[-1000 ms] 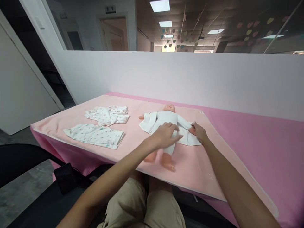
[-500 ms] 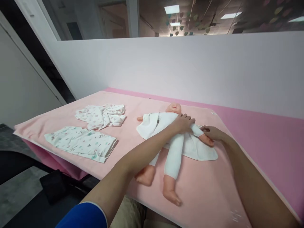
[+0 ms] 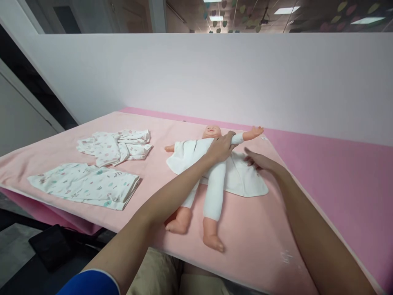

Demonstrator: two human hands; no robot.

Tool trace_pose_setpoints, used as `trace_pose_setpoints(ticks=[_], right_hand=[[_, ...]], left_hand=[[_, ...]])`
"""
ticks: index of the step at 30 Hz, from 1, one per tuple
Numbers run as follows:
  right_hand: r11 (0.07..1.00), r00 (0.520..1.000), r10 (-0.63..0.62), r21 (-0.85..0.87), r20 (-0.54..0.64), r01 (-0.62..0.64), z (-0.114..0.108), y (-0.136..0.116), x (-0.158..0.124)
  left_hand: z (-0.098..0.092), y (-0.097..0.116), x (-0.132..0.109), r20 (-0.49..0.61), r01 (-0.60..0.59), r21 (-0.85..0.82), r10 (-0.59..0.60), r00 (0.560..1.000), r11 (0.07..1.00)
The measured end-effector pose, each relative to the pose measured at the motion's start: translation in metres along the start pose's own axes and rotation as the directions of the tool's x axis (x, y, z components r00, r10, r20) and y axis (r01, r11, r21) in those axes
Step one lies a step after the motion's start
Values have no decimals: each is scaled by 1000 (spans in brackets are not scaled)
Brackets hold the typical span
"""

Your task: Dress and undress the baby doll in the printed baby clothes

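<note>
A baby doll [image 3: 211, 130] lies on its back on the pink cover, dressed in white. Its leg [image 3: 214, 196] and the other leg point toward me. Wrapped round the upper part of the doll's arm near the shoulder, my left hand [image 3: 221, 147] is closed. The doll's forearm [image 3: 252, 133] sticks out past it, raised outward to the right. A white garment [image 3: 245, 180] spreads out under the doll, one flap lying to the right. Over that flap's upper right edge is my right hand [image 3: 260, 160], thumb and fingers apart; whether its fingertips touch the cloth I cannot tell.
To the left lie a folded patterned baby top [image 3: 113, 147] and, nearer me, folded patterned trousers [image 3: 86, 184]. The pink cover [image 3: 251, 241] lies over a table against a white wall [image 3: 215, 78]. A dark chair-like object [image 3: 49, 248] stands lower left.
The doll's arm on the right has swung from down along its side to outward and up. My right hand has come away from the doll's hand and opened. The view has shifted.
</note>
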State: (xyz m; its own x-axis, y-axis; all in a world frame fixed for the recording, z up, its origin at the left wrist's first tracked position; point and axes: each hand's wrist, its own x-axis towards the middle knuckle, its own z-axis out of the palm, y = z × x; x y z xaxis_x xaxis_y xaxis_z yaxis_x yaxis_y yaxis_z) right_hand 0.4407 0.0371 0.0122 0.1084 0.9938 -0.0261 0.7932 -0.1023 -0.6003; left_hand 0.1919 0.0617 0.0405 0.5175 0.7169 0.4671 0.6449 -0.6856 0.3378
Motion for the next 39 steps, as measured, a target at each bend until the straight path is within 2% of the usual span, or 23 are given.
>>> trace_pose_setpoints(ticks=[3, 5, 7, 9, 12, 20, 26, 30, 34, 37, 39], right_hand=[[955, 998, 59, -291, 5, -55, 28, -17, -6], [905, 996, -44, -425, -77, 7, 48, -25, -11], [883, 982, -123, -468, -146, 40, 63, -28, -14], [886, 973, -148, -461, -178, 50, 70, -28, -14], [905, 976, -140, -420, -166, 58, 61, -23, -11], [984, 981, -44, -180, -191, 10, 5, -6, -5], [998, 979, -55, -32, -197, 50, -15, -2, -10], [996, 979, -86, 18, -183, 91, -19, -13, -17], [989, 974, -146, 2, -175, 148, -10, -35, -22], [981, 967, -177, -108, -183, 160, -2, -44, -27], [958, 968, -180, -253, -174, 133, 0, -45, -32]], left_hand=[[3, 3, -2, 32, -30, 53, 29, 999, 998], [4, 5, -3, 34, -30, 74, 27, 999, 997], [4, 8, -4, 27, -32, 93, 30, 999, 995], [4, 9, -4, 31, -39, 123, 36, 999, 992], [2, 10, -3, 58, -56, 176, 46, 997, 983], [-14, 6, -2, 141, -102, 287, 64, 988, 952], [-24, 5, -3, 167, -61, 413, -10, 986, 909], [-15, 11, 2, 203, -60, 444, -35, 978, 894], [11, 23, 12, 181, -22, 436, -64, 981, 899], [23, 21, 16, 176, -13, 390, -61, 982, 921], [19, 7, 15, 198, -48, 333, -20, 980, 942]])
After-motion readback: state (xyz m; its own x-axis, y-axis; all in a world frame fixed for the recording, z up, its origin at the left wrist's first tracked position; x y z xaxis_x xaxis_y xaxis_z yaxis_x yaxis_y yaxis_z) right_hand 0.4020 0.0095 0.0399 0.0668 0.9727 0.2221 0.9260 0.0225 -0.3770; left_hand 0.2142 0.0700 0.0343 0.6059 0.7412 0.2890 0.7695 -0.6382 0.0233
